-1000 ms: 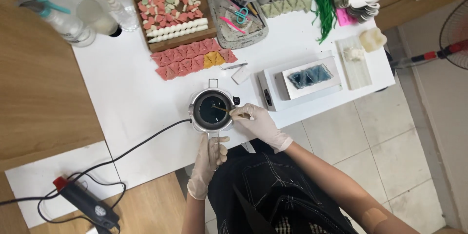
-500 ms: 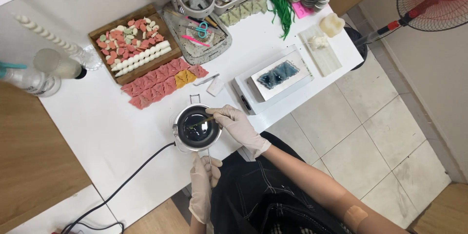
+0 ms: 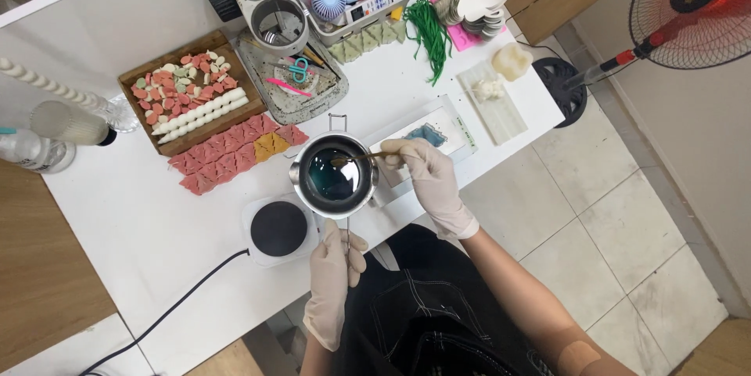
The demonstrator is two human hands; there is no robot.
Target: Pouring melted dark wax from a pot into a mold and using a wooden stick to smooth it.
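Note:
My left hand, in a white glove, grips the thin handle of a small metal pot. The pot holds dark teal liquid and sits just right of and above a round black hot plate, off its surface. My gloved right hand pinches a thin stick whose tip rests in the liquid. Under that hand lies a white mould tray with a blue patch in it.
Pink and orange triangular pieces lie left of the pot, below a wooden tray of small coloured shapes. A grey tray with tools, bottles, a box of items and green strands crowd the back. A fan stands right.
The pot has come off the hot plate and moved right toward the mould tray. My right hand keeps the stick in the liquid. The view has shifted, so the table sits further left.

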